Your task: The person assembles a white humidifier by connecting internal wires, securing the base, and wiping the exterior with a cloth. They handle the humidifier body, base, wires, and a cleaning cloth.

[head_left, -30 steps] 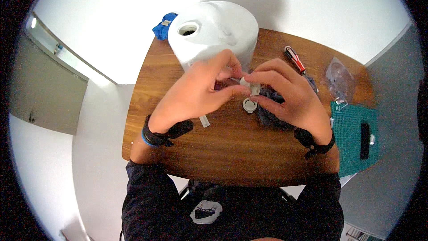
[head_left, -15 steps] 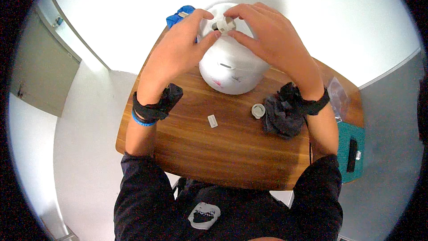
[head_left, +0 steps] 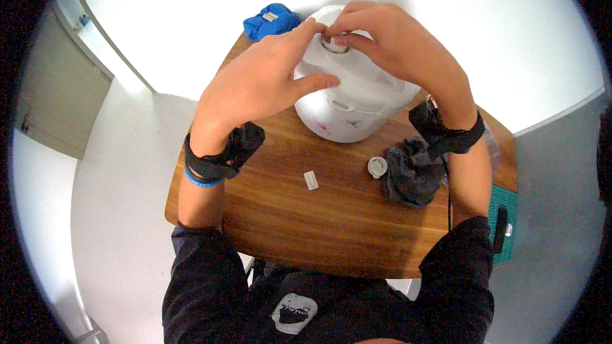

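Note:
A white rounded plastic container [head_left: 350,124] with small pink and dark prints stands at the far part of the table. In its top is a round opening, where a pale round plastic fitting [head_left: 335,44] sits, partly covered by fingers. My right hand [head_left: 398,44] pinches this fitting from above, its fingers curled. On the container's left side rests my left hand [head_left: 255,83], thumb stretched over the front of the top and fingers reaching near the opening. Thumb and fingers are spread apart.
On the wooden table [head_left: 274,204] lie a small white rectangular piece [head_left: 310,180], a pale round cap [head_left: 377,167] and a crumpled dark cloth [head_left: 411,175]. A blue cloth bundle [head_left: 271,20] is behind, near the wall. A teal board [head_left: 507,216] lies at the right edge.
The pale fitting, held above the opening before, is now down in it under my right fingers. The container appears turned and shifted slightly right. My left thumb has moved onto its front.

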